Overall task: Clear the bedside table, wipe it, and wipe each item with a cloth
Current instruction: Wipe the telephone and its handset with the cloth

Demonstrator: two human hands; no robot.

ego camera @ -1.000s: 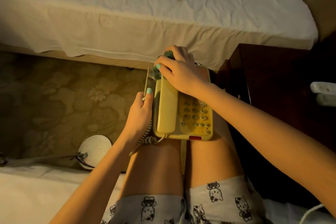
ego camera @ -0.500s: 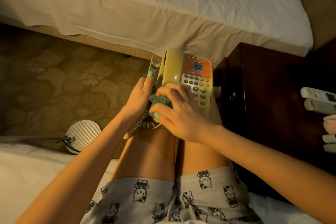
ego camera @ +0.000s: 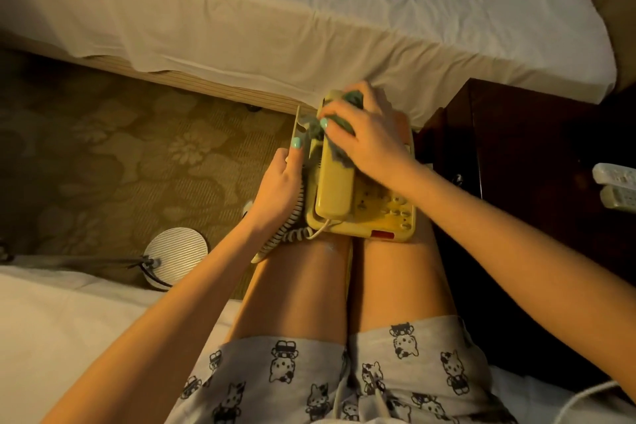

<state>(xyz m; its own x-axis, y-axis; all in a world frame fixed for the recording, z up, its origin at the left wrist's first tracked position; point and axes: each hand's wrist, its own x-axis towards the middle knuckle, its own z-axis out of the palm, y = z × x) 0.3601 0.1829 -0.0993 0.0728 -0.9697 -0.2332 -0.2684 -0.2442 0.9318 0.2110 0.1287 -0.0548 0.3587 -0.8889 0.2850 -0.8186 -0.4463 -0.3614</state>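
Note:
A yellowed corded telephone (ego camera: 364, 213) lies on my knees, its handset (ego camera: 335, 189) in the cradle. My right hand (ego camera: 368, 138) grips a crumpled green cloth (ego camera: 339, 141) and presses it on the far end of the handset. My left hand (ego camera: 280, 179) holds the phone's left side by the coiled cord (ego camera: 292, 227), thumb up along the edge. The dark wooden bedside table (ego camera: 526, 148) stands to the right of my knees.
Two white remote controls (ego camera: 616, 186) lie on the table's right part. A bed with a white sheet (ego camera: 275, 10) runs across the far side. A round ribbed lamp base (ego camera: 177, 253) with a cable sits on the patterned carpet at the left.
My right hand has slid the cloth from the near end of the handset back up to its far end. The left hand has kept its hold on the phone's side.

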